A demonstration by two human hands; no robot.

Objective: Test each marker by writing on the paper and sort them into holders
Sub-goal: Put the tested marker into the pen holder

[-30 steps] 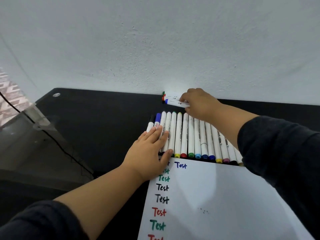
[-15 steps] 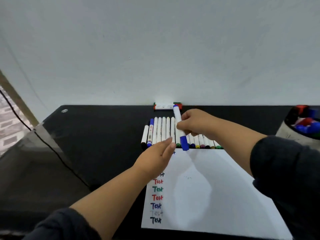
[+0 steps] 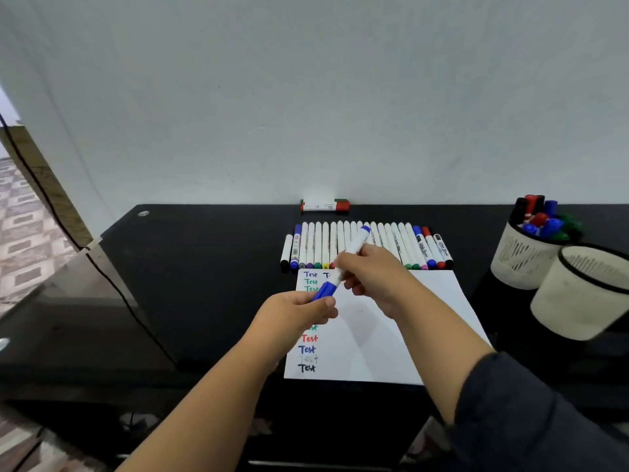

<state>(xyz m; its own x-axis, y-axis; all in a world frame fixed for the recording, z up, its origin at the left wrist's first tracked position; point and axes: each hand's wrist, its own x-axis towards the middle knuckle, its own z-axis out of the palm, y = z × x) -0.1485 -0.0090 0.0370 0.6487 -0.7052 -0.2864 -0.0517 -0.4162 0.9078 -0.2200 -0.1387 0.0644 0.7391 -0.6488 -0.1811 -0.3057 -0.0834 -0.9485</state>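
My right hand (image 3: 371, 277) grips the white barrel of a blue marker (image 3: 354, 248), held tilted over the paper (image 3: 401, 335). Around the marker's blue cap (image 3: 325, 290) my left hand (image 3: 299, 313) is closed. The white sheet carries a column of "Test" words in several colours down its left side. Behind the sheet lies a row of several white markers (image 3: 320, 245) side by side. At the right stand two pale holders: the far holder (image 3: 524, 260) has several markers in it, and the near holder (image 3: 578, 294) leans toward me.
The black table (image 3: 204, 267) ends at the white wall behind. A couple of markers (image 3: 325, 206) lie against the wall. A black cable (image 3: 112, 284) runs along the table's left edge, next to a glass panel and patterned floor.
My right hand lifted the blue marker from the wall side and brought it over the paper. My left hand left the marker row and closed on the cap. The view pulled back.
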